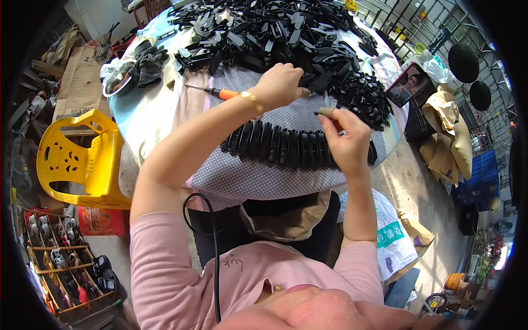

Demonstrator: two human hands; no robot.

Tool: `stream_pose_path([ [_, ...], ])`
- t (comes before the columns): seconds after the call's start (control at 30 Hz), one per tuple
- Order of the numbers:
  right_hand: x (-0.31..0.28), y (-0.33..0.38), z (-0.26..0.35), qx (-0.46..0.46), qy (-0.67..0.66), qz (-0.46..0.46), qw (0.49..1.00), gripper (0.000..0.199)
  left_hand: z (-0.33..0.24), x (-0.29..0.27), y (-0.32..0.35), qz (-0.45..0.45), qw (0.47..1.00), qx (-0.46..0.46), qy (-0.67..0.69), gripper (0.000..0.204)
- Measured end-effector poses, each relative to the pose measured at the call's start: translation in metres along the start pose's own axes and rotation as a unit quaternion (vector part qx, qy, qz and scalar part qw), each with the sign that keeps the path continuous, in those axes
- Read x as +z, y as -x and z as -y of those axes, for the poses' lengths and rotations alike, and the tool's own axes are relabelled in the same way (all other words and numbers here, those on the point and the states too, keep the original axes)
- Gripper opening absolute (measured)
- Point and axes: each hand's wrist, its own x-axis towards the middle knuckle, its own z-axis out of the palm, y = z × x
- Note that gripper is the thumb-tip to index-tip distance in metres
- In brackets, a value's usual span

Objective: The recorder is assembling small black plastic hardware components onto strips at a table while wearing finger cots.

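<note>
My right hand is closed in a pinch on a small black piece, with a tan cover on one fingertip. My left hand is curled at the near edge of a big heap of black plastic parts. Its fingers bend downward, a tan cover shows on one tip, and whatever they hold is hidden. Below both hands, a curved row of black plastic parts stands side by side on the dotted cloth. A screwdriver with an orange handle lies beside my left forearm. Small black parts are heaped right of my hands.
Dark gloves lie at the table's left. A phone leans at the right edge. A yellow plastic chair stands left, above a shoe rack. A black cable hangs down my front. A white bag sits right.
</note>
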Motion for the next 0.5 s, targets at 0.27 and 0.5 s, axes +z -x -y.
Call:
stream_pose_path([
  [0.27,-0.023,0.016,-0.011,0.015,0.015,-0.059,0.998,0.009,0.018,0.003,-0.015,0.077,0.898,-0.186,0.392,0.044],
  [0.5,-0.006,0.0,-0.017,-0.109,-0.009,-0.095,0.99,0.01,0.003,-0.032,0.038,0.147,0.684,-0.166,0.695,0.031],
])
